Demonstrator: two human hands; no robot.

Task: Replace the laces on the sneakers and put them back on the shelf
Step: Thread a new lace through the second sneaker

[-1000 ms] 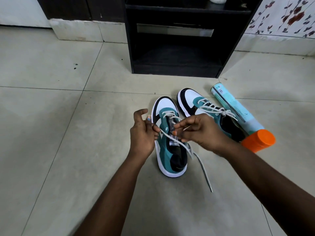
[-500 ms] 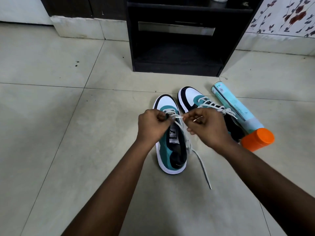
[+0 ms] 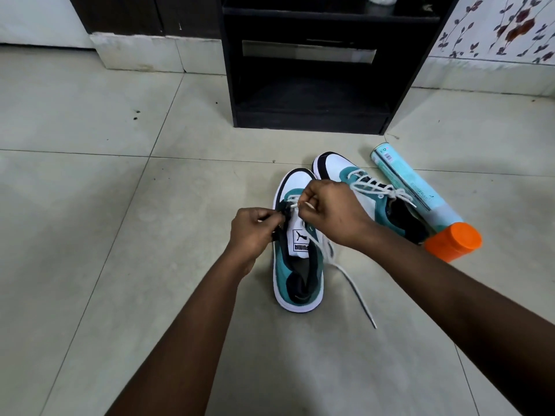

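Two teal, white and black sneakers stand on the tiled floor, toes pointing away. The near sneaker (image 3: 297,274) is only partly laced. My left hand (image 3: 255,229) pinches the left eyelet flap of that shoe. My right hand (image 3: 333,211) pinches the white lace (image 3: 354,283) near the upper eyelets, its stiff tip sticking out between the fingers. The lace's free end trails over the floor to the right. The far sneaker (image 3: 372,199) is fully laced and sits just behind my right hand. The black shelf unit (image 3: 309,67) stands beyond the shoes.
A pale blue spray can (image 3: 417,190) with an orange cap (image 3: 453,241) lies on the floor against the far sneaker's right side. A floral-patterned wall (image 3: 504,28) is at the far right. Dark cabinet doors (image 3: 144,13) stand at the back left.
Both hands moved forward from mid-shoe to the upper eyelets. The left hand went from open fingers to pinching the eyelet flap. The lace that ran taut between the hands now hangs to the right.
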